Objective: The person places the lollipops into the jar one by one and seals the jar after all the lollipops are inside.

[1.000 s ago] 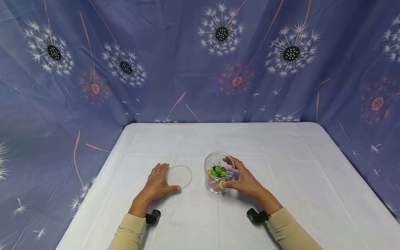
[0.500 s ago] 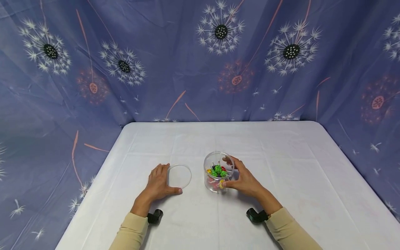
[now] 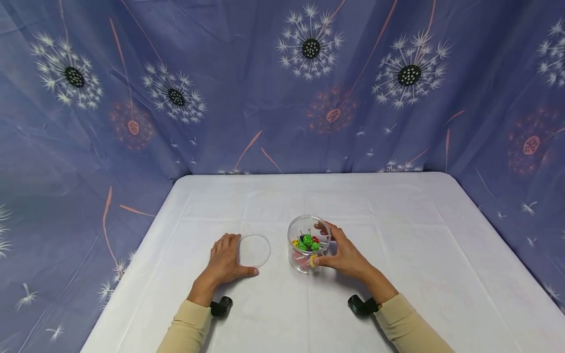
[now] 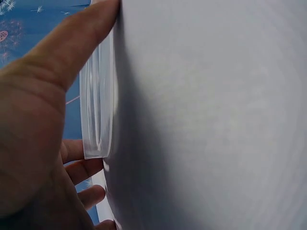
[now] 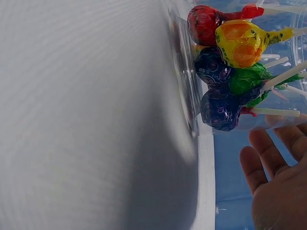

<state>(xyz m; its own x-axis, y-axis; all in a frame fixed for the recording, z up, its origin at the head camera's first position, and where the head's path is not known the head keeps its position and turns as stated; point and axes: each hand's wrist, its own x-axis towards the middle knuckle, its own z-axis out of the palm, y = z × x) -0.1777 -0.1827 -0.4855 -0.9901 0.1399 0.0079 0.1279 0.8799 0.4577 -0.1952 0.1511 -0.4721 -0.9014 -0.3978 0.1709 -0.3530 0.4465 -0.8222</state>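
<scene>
A round clear plastic lid [image 3: 269,249] lies flat on the table. My left hand [image 3: 226,262] spans its left side, thumb at the near rim and fingertips at the far rim; in the left wrist view the lid's ridged edge [image 4: 97,110] stands between thumb and fingers. To the right, a clear jar [image 3: 292,257] stands upright and uncovered, its mouth up. My right hand [image 3: 346,255] holds the jar from the right, thumb in front and fingers behind. Wrapped lollipops [image 5: 242,44] in red, yellow, green and dark blue lie inside, their white sticks pointing various ways.
A white cloth covers the table [image 3: 375,206], its rounded far corners against a blue curtain [image 3: 247,98] with dandelion print. Black wrist cameras [image 3: 221,307] sit below both hands, close over the cloth.
My left hand has slid slightly right and nearer, covering more of the lid's left rim. Lid, jar and right hand stay in place.
</scene>
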